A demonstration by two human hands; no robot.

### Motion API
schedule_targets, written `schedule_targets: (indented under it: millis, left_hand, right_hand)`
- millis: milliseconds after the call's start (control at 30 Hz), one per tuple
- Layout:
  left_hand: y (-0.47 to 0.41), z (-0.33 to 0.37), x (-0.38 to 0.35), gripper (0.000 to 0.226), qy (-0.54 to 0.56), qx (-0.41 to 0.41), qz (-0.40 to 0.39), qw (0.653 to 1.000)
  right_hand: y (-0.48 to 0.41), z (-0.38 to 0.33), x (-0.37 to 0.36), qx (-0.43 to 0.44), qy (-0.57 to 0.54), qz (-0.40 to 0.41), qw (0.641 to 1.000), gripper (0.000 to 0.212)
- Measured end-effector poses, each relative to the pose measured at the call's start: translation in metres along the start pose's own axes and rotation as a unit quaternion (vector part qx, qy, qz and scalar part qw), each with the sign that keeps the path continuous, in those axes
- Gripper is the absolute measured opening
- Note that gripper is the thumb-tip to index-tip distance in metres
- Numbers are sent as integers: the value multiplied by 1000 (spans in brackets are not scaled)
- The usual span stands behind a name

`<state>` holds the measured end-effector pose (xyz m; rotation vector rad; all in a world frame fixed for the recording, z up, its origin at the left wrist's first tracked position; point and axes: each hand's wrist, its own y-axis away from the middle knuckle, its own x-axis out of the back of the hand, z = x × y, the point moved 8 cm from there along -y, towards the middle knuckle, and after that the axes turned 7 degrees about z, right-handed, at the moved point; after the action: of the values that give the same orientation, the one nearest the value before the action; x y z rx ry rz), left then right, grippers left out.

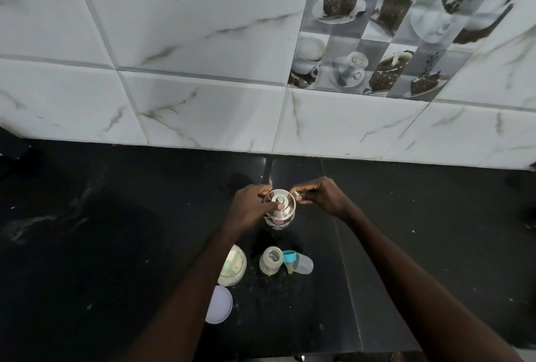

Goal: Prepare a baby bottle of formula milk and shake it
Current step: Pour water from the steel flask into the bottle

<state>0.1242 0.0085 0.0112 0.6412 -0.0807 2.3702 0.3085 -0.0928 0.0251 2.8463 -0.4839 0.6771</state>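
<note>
I see the left hand (251, 202) curled over the lid and rim of the steel pot (280, 208) and the right hand (322, 194) pinching its side lug. It's too blurry to be sure, but they're probably steadying it for opening. The pot sits toward the back edge of the counter (116, 231). The baby bottle (271, 260) stands uncapped nearer the front, teal collar (289, 257) beside it, ready for filling.

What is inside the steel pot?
A lid covers the pot, so its contents are hidden. The left hand holds the lid; the right hand pinches a metal part beside it.
</note>
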Motion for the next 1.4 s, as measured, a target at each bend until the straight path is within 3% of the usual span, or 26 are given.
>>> schedule_targets:
  millis: [200, 700, 1400]
  left_hand:
    - [7, 7, -8, 64, -2, 0, -18, 1000]
    - [39, 3, -25, 56, 25, 9, 20, 999]
    - [68, -15, -29, 61, 48, 24, 40, 998]
  right_hand:
    - [1, -20, 12, 41, 61, -38, 997, 24]
    - [2, -46, 5, 143, 221, -125, 957, 27]
    - [11, -57, -22, 249, 287, -152, 912, 35]
